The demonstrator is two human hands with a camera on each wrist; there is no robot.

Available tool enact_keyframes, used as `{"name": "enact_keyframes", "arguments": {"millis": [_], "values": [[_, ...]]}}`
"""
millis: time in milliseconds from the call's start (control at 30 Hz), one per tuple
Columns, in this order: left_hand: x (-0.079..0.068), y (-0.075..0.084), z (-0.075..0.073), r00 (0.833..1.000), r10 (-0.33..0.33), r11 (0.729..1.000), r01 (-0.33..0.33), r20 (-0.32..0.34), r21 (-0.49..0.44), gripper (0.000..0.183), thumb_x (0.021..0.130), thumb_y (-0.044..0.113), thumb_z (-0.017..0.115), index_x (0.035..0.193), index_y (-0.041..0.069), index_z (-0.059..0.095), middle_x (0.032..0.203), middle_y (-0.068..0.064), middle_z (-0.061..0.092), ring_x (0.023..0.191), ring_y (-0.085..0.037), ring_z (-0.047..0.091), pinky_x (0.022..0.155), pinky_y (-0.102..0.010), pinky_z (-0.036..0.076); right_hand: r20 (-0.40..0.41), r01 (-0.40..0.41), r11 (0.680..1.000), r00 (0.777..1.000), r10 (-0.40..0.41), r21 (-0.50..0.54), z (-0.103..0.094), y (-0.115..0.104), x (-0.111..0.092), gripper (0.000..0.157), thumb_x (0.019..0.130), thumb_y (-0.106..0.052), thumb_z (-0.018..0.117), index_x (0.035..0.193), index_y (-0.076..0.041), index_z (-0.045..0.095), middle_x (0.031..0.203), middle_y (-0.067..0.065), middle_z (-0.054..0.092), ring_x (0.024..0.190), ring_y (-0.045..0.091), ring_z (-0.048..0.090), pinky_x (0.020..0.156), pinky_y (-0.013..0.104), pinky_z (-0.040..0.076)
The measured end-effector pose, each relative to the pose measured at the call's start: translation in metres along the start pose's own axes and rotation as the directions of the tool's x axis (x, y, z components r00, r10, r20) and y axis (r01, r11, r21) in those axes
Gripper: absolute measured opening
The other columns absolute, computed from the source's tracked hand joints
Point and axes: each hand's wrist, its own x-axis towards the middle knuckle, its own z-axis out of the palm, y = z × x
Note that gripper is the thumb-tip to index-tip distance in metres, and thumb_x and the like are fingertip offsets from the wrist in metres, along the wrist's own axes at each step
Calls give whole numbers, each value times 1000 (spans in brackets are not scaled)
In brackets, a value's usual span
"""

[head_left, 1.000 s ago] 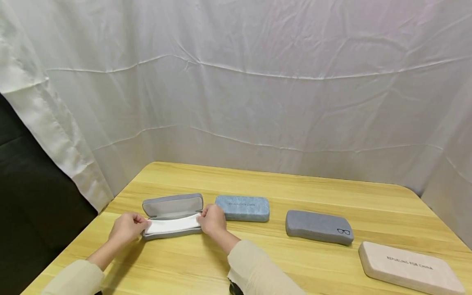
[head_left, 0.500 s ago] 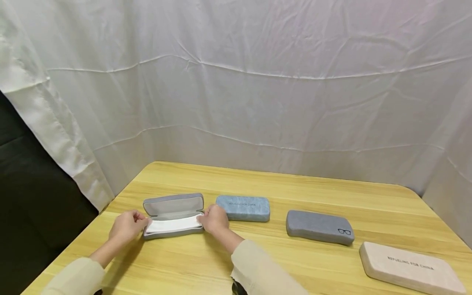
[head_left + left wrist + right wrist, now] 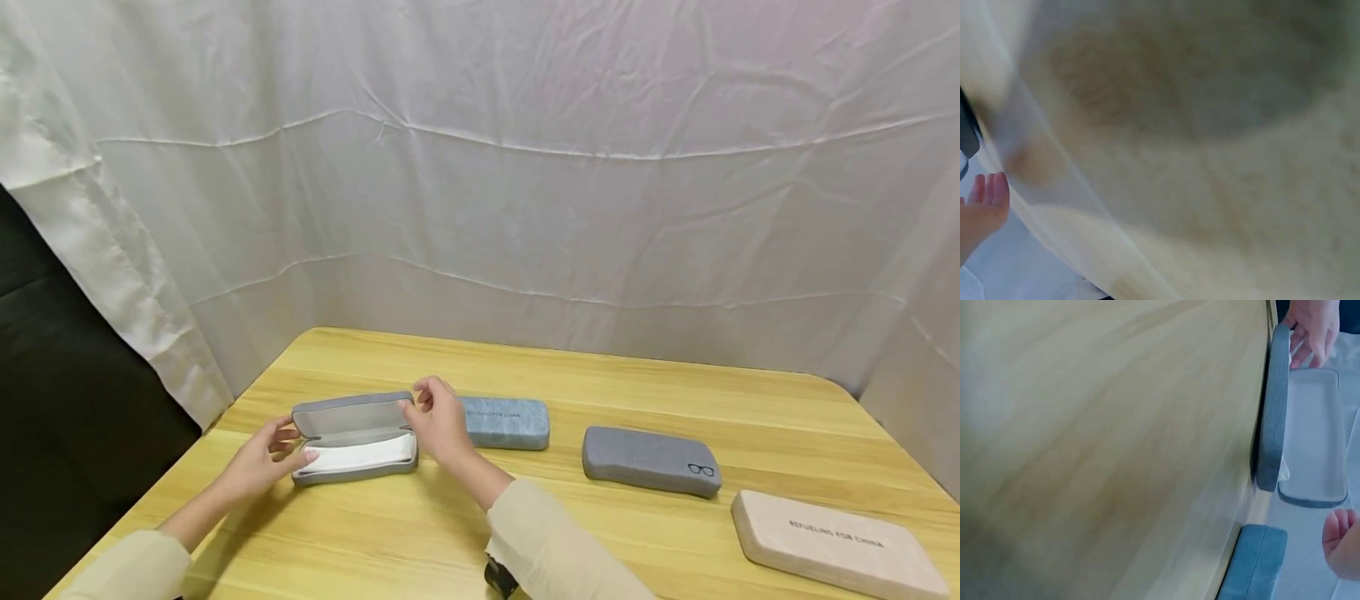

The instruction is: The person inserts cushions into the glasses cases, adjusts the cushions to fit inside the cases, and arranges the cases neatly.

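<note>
A grey glasses case (image 3: 352,412) stands with its lid raised at the left of the table. Inside its lower half lies a folded white cloth (image 3: 360,455). My left hand (image 3: 262,454) is at the case's left end, fingers spread, thumb over the cloth's left end; the head view does not settle whether it touches. At the lid's right end is my right hand (image 3: 441,417), its fingers loosely bent. In the right wrist view a small gap separates this right hand (image 3: 1342,542) from the lid (image 3: 1315,437). The left wrist view shows mostly blurred tabletop and part of the left hand (image 3: 985,203).
A closed blue case (image 3: 510,423) sits just right of the right hand, partly hidden by it. Farther right lie a closed grey-blue case (image 3: 645,460) with a glasses mark and a closed beige case (image 3: 840,542). White curtain (image 3: 525,208) hangs behind the table (image 3: 450,542).
Both hands have let go of the cloth's ends. My right hand has risen to the lid's right corner, and the left hand's fingers have spread at the case's left end.
</note>
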Motion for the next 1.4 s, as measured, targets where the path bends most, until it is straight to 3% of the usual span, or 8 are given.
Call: {"name": "enact_keyframes", "arguments": {"millis": [100,200,333,567,800,1133,1400], "values": [[-1,-3,4,999,36,999,-36,18,-3,79,79,16,73,134,-17,26,119,-37,51,109,-49,51,89,-53,46,71,-44,999,997,43,9,-2,1,1,38,88,-20,63,118,2,56,109,17,59,100,27,56,83,33,50],[-1,-4,8,998,53,999,-53,28,1,85,76,16,76,135,-15,24,121,-38,50,112,-50,50,91,-56,43,153,-109,993,983,103,37,-2,3,2,50,90,-25,59,131,2,47,129,20,51,119,33,49,97,41,44],[-1,-7,12,996,84,996,-83,30,-19,89,73,14,79,136,-14,22,122,-38,49,113,-50,48,95,-59,37,221,-211,974,957,188,84,-1,4,3,61,91,-31,57,139,1,36,142,19,41,130,35,39,105,44,37],[0,-11,14,992,126,992,-125,32,-13,90,69,14,81,134,-13,26,118,-32,54,109,-41,50,92,-45,39,255,-318,943,924,285,100,1,6,5,64,91,-36,57,142,-4,35,142,20,41,130,36,40,102,43,40],[-1,-12,13,993,104,994,-101,61,-42,91,70,16,80,135,-12,23,121,-32,52,115,-43,46,97,-58,32,286,-314,945,917,277,94,8,14,5,58,93,-37,54,140,-7,39,142,19,40,129,35,42,98,43,44],[0,-11,14,996,67,997,-64,53,-52,91,71,18,80,137,-7,23,124,-31,51,120,-43,44,100,-57,28,305,-320,938,914,268,136,7,13,8,50,93,-36,54,136,-12,46,142,16,40,129,34,40,97,47,44],[-3,-12,14,997,36,995,-29,72,-101,91,72,16,79,139,-6,21,126,-33,49,121,-44,41,101,-60,26,299,-366,917,903,309,158,8,12,9,45,92,-35,57,130,-12,52,134,15,46,122,29,46,88,40,50]]}}
